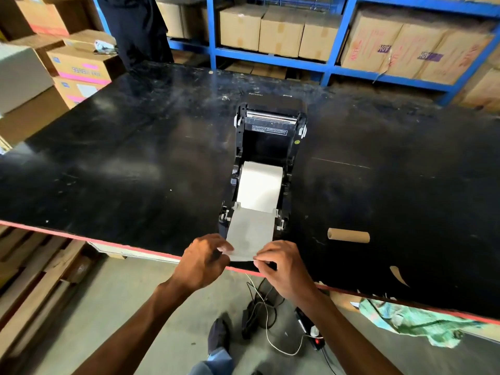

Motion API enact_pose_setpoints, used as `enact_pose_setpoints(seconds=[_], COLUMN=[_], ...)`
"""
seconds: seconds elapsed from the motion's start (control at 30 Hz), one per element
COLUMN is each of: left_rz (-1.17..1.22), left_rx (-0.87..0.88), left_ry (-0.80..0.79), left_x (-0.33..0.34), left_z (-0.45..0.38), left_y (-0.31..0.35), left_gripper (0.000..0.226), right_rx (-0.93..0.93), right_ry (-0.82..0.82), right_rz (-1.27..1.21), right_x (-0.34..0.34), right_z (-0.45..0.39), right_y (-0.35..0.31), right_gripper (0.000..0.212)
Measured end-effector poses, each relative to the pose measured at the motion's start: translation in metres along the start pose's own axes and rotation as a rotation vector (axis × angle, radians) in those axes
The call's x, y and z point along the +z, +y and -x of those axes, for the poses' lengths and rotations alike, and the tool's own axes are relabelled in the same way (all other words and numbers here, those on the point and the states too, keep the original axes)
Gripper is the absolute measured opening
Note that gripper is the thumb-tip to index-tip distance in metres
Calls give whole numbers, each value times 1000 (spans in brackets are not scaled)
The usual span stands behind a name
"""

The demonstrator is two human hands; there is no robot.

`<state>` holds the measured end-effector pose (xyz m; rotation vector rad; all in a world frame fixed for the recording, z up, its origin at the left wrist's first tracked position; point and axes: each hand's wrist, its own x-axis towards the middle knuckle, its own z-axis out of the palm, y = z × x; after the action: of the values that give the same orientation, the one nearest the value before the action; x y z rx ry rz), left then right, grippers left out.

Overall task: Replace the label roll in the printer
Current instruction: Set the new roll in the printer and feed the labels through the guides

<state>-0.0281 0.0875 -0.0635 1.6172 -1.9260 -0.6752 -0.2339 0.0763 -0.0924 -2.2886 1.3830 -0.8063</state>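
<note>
A black label printer [293, 163] stands on the black table [121, 163] with its lid [270, 117] swung open away from me. Inside its bay sits a white label roll [259, 185]. Its loose paper strip [250, 234] runs out between the grey guides toward the table's front edge. My left hand [203, 262] pinches the strip's left corner and my right hand [284, 266] pinches its right corner. An empty brown cardboard core [348, 236] lies on the table to the right of the printer.
The red front edge [81, 238] of the table runs just under my hands. Cables and a power strip [308, 331] lie on the floor below. Cardboard boxes fill blue shelves [332, 66] behind, a person in dark clothes [138, 28] stands far left, and wooden pallets [32, 280] sit lower left.
</note>
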Motion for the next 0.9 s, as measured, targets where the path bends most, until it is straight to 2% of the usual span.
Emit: enact_pose_setpoints(seconds=[0.13,0.23,0.3,0.37,0.5,0.57,0.63,0.73,0.9], left_rz=[415,740,880,924,887,865,855,847,836], left_rx=[-385,-704,-827,-849,-844,-839,-848,-854,-868], left_ry=[152,39,-39,-93,-151,-173,-185,-181,-151], left_x=[-4,-3,-5,-10,-18,-20,-22,-25,-24], left_z=[-21,-46,-59,-66,-75,-77,-79,-81,-82], left_y=[-8,-21,-30,-35,-42,-41,-40,-37,-36], left_gripper=[19,29,47,61,66,64,64,64,65], right_rx=[40,63,94,74,12,78,160,195,-31], right_ry=[-169,-218,-119,35,280,253,122,10,338], right_rz=[-101,-198,-171,-105,17,153,325,429,346], right_x=[-16,-45,-71,-100,-143,-152,-152,-142,-134], right_z=[-17,-55,-92,-134,-216,-247,-267,-271,-232], right_y=[3,6,7,6,7,12,18,24,25], right_gripper=[32,29,22,17,19,33,45,51,29])
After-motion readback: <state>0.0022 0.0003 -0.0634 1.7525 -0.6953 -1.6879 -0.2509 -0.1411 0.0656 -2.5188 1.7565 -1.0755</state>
